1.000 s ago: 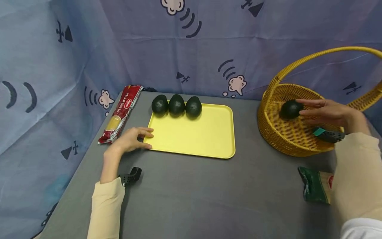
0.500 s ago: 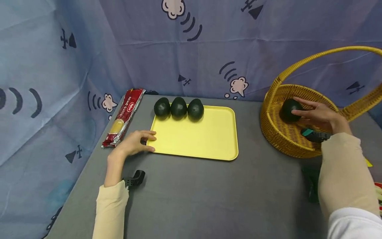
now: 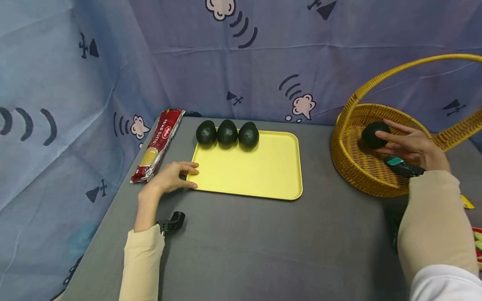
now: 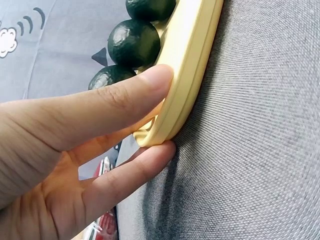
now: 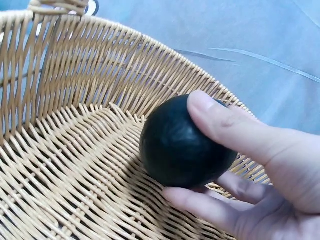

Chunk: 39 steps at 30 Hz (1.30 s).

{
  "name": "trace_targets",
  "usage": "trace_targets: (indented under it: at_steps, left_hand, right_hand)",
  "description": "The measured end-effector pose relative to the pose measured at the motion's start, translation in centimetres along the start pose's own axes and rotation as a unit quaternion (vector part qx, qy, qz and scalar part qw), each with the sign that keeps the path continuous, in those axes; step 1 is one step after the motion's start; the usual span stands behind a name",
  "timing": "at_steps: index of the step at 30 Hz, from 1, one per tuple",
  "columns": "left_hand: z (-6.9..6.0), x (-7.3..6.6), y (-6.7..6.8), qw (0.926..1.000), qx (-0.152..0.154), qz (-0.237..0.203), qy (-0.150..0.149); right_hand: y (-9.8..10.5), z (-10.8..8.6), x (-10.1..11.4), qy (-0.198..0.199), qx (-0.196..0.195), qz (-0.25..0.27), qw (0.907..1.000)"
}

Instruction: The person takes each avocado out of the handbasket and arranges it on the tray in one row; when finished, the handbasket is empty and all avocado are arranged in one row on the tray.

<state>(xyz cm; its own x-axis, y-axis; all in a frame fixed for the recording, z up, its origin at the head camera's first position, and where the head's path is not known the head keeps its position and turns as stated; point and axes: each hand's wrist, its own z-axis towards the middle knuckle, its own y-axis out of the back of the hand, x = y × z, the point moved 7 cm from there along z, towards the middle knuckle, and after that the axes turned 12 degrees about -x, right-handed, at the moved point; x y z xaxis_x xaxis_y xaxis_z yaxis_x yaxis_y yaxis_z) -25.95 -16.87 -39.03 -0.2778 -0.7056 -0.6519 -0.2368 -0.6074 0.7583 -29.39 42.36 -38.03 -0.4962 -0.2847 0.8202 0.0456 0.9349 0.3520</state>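
My right hand (image 3: 412,144) is inside the yellow wicker basket (image 3: 348,173). It grips a dark green avocado (image 5: 182,145), thumb on top and fingers at the side and below, near the woven bottom. On the left, my left hand (image 3: 169,179) pinches the near left corner of a yellow tray (image 3: 248,171); the left wrist view has the thumb over the rim and a finger under it. Three avocados (image 3: 227,133) stand in a row along the tray's far left edge.
A red pasta packet (image 3: 160,144) lies left of the tray. The basket's tall handle (image 3: 410,67) arches over the right arm. A dark green packet (image 3: 393,221) is mostly hidden by that sleeve, and a red-edged item (image 3: 478,246) shows at the right edge.
My right hand's thumb and fingers have come round the avocado in the basket. The view has shifted slightly. The left hand stays at the tray corner.
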Motion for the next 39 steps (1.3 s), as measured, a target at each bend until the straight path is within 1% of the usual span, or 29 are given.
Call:
trace_targets:
  at_steps: [2, 5, 7, 9, 11, 13, 15, 16, 20, 23, 26, 30, 32, 34, 36, 39]
  left_hand:
    - [0.0, 0.1, -0.1, 1.0, 0.002, 0.001, 0.005]
    - [0.0, 0.2, -0.1, 1.0, 0.003, -0.001, 0.008]
    - [-0.1, 0.1, -0.1, 1.0, 0.002, -0.003, 0.005]
    - [-0.1, 0.0, -0.1, 1.0, 0.002, -0.004, 0.006]
    - [-0.2, -0.1, 0.0, 1.0, 0.002, -0.004, 0.007]
    - [-0.3, -0.2, 0.0, 0.9999, 0.003, -0.003, 0.009]
    - [-0.3, -0.3, 0.1, 0.9999, 0.004, -0.002, 0.012]
    - [-0.3, -0.3, 0.1, 0.9999, 0.005, -0.001, 0.012]
    - [-0.2, -0.2, 0.0, 0.9999, 0.007, 0.0, 0.015]
    - [-0.1, 0.0, 0.0, 0.9998, 0.009, 0.0, 0.02]
    - [-0.1, 0.0, 0.0, 0.9997, 0.01, 0.001, 0.024]
    - [-0.1, 0.0, 0.1, 0.9997, 0.011, 0.005, 0.022]
    - [-0.1, 0.0, 0.1, 0.9998, 0.01, 0.007, 0.018]
    - [-0.1, -0.1, 0.1, 0.9998, 0.009, 0.008, 0.016]
    - [-0.2, -0.2, 0.1, 0.9998, 0.01, 0.008, 0.014]
    - [-0.3, -0.2, 0.1, 0.9998, 0.012, 0.007, 0.014]
  right_hand:
    - [0.2, -0.1, 0.0, 0.002, -0.008, -0.011, 0.9999]
    - [0.2, -0.3, 0.0, -0.013, -0.01, 0.042, 0.999]
    - [0.4, -0.5, 0.0, -0.014, -0.027, 0.078, 0.9965]
    - [0.3, -0.7, 0.0, -0.012, -0.038, 0.131, 0.9906]
    - [0.2, -0.9, 0.1, 0.003, -0.048, 0.17, 0.9842]
    - [0.1, -1.2, 0.1, 0.019, -0.058, 0.185, 0.9808]
    - [0.0, -1.4, 0.1, 0.022, -0.063, 0.194, 0.9789]
    - [-0.1, -1.5, 0.1, 0.021, -0.067, 0.194, 0.9786]
    - [0.1, -1.6, -0.1, -0.005, -0.088, 0.182, 0.9792]
    - [0.0, -1.5, 0.2, -0.011, -0.101, 0.162, 0.9816]
    - [0.0, -1.5, 0.7, -0.007, -0.111, 0.159, 0.9811]
    - [-0.2, -1.8, 1.2, 0.001, -0.108, 0.207, 0.9724]
    - [-0.3, -2.1, 1.3, 0.006, -0.101, 0.216, 0.9712]
    - [-0.4, -2.4, 1.3, 0.01, -0.101, 0.2, 0.9745]
    - [-0.5, -2.7, 1.3, 0.017, -0.098, 0.17, 0.9805]
    - [-0.6, -3.2, 1.4, 0.035, -0.103, 0.093, 0.9897]
